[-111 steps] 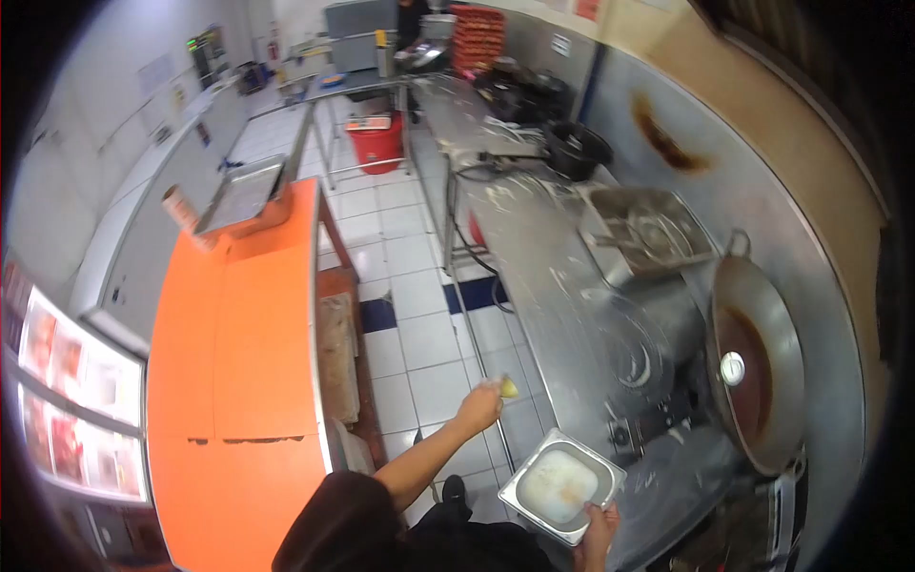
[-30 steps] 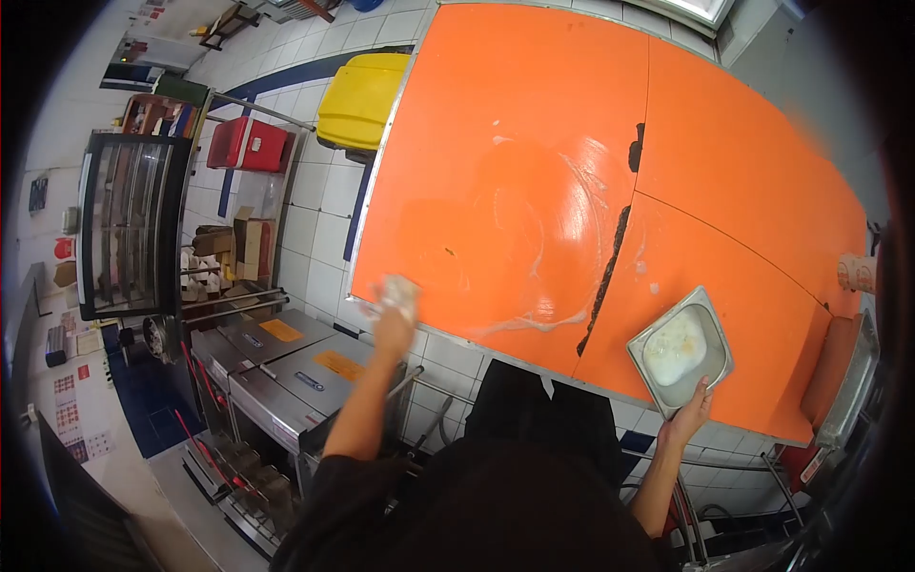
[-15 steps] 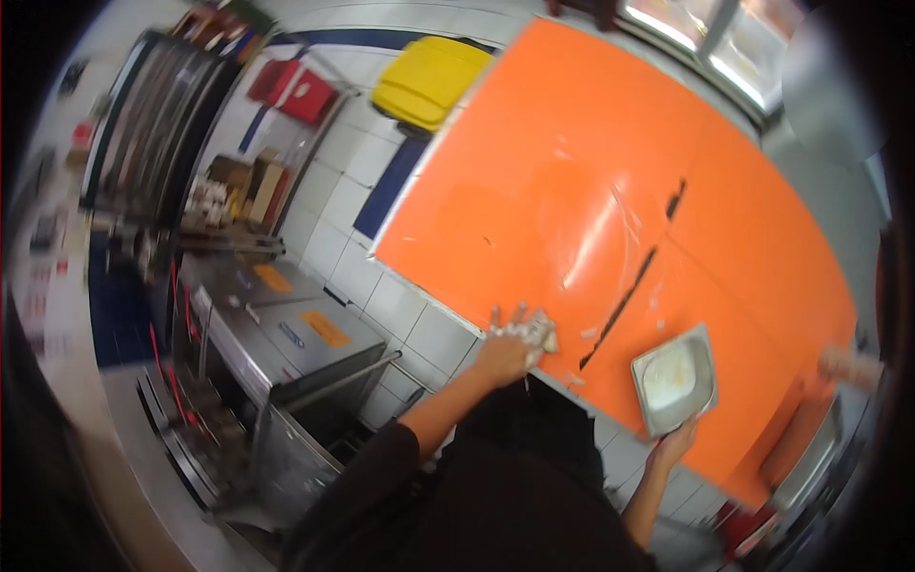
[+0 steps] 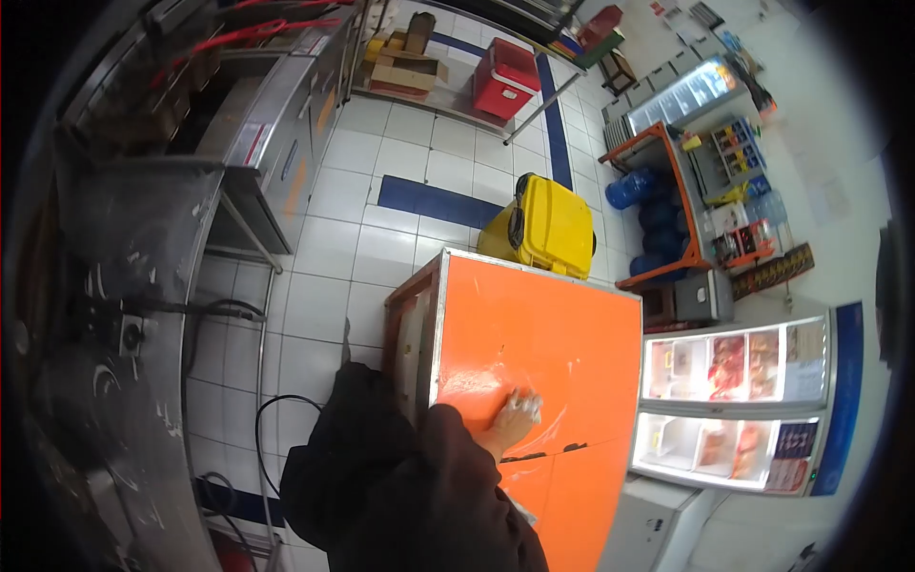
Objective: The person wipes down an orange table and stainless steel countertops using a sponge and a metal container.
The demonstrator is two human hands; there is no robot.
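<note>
My left hand (image 4: 518, 417) is down on the orange tabletop (image 4: 581, 353), its fingers curled and coated with something white and sticky. Whatever lies between those fingers is too small to make out. Thin whitish smears mark the surface around the hand. A dark split (image 4: 574, 447) runs across the top just below it. My right hand is out of sight behind my dark sleeve and body. A pale edge shows beside the sleeve, but what it belongs to cannot be told.
A yellow lidded bin (image 4: 558, 224) stands at the table's far edge. Lit display fridges (image 4: 734, 362) are on the right, steel counters (image 4: 143, 238) on the left. Farther off are a red cooler box (image 4: 505, 81) on a low shelf and blue water bottles (image 4: 631, 189) in an orange rack.
My view has swung round, bringing the fridges and bin into sight. My left hand has moved farther over the tabletop. The right hand and its metal tray have left view.
</note>
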